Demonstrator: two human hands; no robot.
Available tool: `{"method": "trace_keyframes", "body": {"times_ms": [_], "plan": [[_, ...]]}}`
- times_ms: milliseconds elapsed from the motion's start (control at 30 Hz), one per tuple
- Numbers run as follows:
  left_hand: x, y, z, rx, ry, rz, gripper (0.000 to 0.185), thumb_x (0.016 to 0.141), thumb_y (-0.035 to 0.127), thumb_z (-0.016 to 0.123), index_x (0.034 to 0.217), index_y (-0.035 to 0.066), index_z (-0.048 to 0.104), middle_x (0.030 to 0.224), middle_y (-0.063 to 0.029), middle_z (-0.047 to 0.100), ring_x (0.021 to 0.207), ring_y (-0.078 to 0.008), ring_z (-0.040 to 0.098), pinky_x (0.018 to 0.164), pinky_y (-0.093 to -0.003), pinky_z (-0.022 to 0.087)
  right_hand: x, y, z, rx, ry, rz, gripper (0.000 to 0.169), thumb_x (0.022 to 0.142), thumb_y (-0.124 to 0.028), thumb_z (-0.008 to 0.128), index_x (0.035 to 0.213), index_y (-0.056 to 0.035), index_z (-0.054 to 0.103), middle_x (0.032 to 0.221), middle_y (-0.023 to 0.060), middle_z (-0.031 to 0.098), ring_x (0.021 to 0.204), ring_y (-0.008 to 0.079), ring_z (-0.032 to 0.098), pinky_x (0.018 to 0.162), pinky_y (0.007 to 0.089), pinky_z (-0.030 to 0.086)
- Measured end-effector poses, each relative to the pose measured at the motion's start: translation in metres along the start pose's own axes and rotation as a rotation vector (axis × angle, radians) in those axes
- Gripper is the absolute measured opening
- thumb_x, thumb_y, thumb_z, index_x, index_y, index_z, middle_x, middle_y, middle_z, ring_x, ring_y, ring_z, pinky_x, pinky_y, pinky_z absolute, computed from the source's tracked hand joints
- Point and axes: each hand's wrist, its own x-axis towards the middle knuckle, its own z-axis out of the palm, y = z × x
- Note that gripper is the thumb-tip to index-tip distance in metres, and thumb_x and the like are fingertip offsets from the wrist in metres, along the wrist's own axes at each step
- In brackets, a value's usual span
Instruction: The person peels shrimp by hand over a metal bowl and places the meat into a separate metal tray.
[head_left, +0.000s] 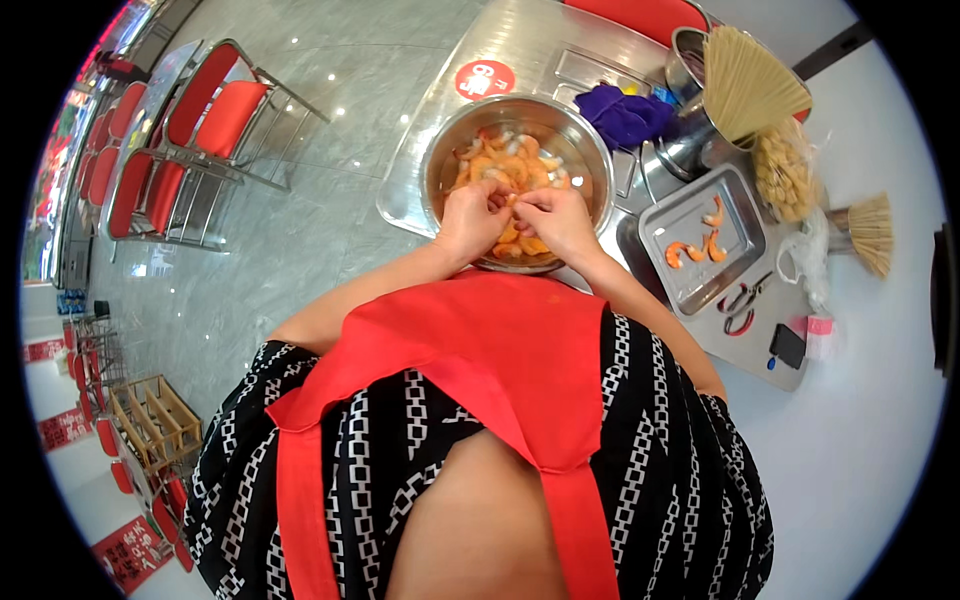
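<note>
A round metal basin (433, 161) holds many orange shrimp (517, 157) in front of me. My left hand (478, 214) and my right hand (555, 217) meet over its near half, with their fingertips pinched around a small shrimp (512, 201) between them. The fingers hide most of that piece. To the right, a rectangular metal tray (660, 281) holds several curled shrimp with red tails (675, 255). Scissors with dark and red handles (742, 300) lie beside the tray on the metal table.
Behind the tray stand metal pots (679, 142) with a bundle of bamboo skewers (754, 86). A purple cloth (622, 116) lies by the basin's rim. Farther right are a plastic bag of yellowish food (786, 169), another skewer bundle (871, 234) and a black object (787, 346). Red chairs (231, 118) stand left.
</note>
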Motion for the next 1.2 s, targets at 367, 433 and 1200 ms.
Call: {"method": "trace_keyframes", "body": {"times_ms": [367,433,1200], "plan": [[-0.008,0.006,-0.002,0.193,-0.019,0.234,0.017,0.07,0.002,0.063,0.087,0.0,0.062,0.076,-0.0145,0.063,0.069,-0.0246,0.064,0.062,-0.0309,0.051,-0.004,0.004,0.003,-0.189,0.04,-0.001,0.017,0.077,-0.012,0.058,0.082,0.0027,0.066,0.068,0.0115,0.065,0.061,0.0141,0.061,0.057,0.0269,0.047],[-0.008,0.005,-0.001,0.128,-0.018,0.186,0.017,0.071,0.002,0.063,0.087,-0.001,0.062,0.076,-0.014,0.064,0.068,-0.0223,0.065,0.062,-0.0295,0.052,-0.005,0.004,0.002,-0.181,0.024,0.004,0.016,0.076,-0.012,0.059,0.08,0.0022,0.066,0.067,0.0128,0.064,0.06,0.0168,0.061,0.057,0.0287,0.047],[-0.003,0.003,-0.002,-0.25,-0.171,-0.103,0.012,0.076,0.003,0.064,0.086,-0.005,0.062,0.075,-0.0076,0.064,0.067,-0.0094,0.06,0.058,-0.0233,0.05,-0.007,-0.008,-0.005,-0.182,-0.044,-0.03,0.019,0.079,-0.014,0.057,0.076,0.0032,0.065,0.06,0.0111,0.061,0.055,0.015,0.058,0.053,0.0311,0.046]]}}
